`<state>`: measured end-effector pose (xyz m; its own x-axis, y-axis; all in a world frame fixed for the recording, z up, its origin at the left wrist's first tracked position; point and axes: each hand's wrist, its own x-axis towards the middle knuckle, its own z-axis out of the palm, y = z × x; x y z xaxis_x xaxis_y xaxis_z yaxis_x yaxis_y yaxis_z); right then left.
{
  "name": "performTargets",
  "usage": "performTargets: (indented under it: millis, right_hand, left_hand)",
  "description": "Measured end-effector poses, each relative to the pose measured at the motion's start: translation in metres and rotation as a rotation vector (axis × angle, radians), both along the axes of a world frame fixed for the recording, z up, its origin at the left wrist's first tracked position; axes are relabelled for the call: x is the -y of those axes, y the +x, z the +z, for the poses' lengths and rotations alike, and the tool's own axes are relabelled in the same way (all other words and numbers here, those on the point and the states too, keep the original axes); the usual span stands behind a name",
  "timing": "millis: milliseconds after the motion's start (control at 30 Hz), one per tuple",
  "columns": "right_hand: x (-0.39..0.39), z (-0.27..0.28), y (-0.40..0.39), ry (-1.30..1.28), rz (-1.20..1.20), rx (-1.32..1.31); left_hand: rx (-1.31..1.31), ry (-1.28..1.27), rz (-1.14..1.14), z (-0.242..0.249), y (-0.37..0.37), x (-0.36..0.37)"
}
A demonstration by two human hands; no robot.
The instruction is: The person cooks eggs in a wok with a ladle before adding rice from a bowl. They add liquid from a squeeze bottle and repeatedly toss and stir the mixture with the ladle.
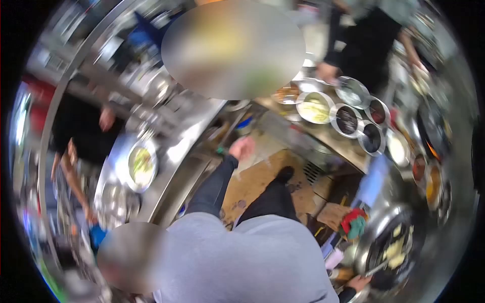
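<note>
At the lower right, my right hand (357, 283) is closed around the handle of a long metal cooking utensil (380, 266). The utensil reaches into a dark wok (374, 252), where pale yellow pieces of food (395, 248) lie; its head is too blurred to name. My left hand (242, 148) hangs in front of my body, above the floor and apart from both counters. Motion smears its fingers, and I make out nothing in it.
A steel counter (189, 129) on the left bears a bowl of greens (142, 165). Several metal bowls of ingredients (316, 107) stand at the upper right. Co-workers in black (83, 126) are on both sides. Red and green cloths (354, 223) lie beside the wok.
</note>
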<state>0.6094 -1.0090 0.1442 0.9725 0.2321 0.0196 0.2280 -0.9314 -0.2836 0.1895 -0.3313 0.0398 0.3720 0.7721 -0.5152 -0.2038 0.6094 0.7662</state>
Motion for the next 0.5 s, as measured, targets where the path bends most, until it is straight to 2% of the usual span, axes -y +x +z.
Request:
performTargets:
  millis: [33, 67, 100, 167, 200, 233, 267, 300, 333, 500]
  right_hand:
    - [-0.025, 0.012, -0.005, 0.276, -0.160, -0.124]
    - [-0.013, -0.003, 0.017, -0.453, -0.148, -0.020]
    - [-0.001, -0.018, 0.027, -0.373, -0.138, 0.057]
    - [-0.003, -0.018, 0.032, -0.282, -0.165, 0.077]
    - [-0.002, -0.017, 0.035, -0.258, -0.181, 0.063]
    - [-0.002, -0.015, 0.038, -0.239, -0.196, 0.049]
    - [-0.002, -0.019, 0.038, -0.237, -0.209, 0.051]
    - [-0.001, -0.016, 0.040, -0.227, -0.221, 0.045]
    - [0.002, -0.015, 0.040, -0.214, -0.232, 0.043]
    - [0.015, -0.017, 0.045, -0.143, -0.285, 0.011]
  left_hand:
    - [0.059, -0.025, 0.217, 0.035, -0.032, -0.005]
    - [0.150, 0.041, 0.389, 0.048, -0.071, -0.008]
    - [0.255, 0.119, 0.572, 0.052, -0.101, -0.007]
    - [0.427, 0.037, 1.030, 0.070, -0.158, 0.006]
    - [0.377, 0.068, 1.215, 0.098, -0.170, 0.021]
    - [0.459, 0.071, 1.353, 0.094, -0.197, 0.026]
    - [0.435, 0.062, 1.564, 0.091, -0.220, 0.029]
    - [0.558, 0.013, 1.498, 0.058, -0.270, 0.036]
    - [0.341, -0.026, 1.665, 0.079, -0.270, 0.041]
    - [0.385, -0.075, 1.637, 0.051, -0.308, 0.052]
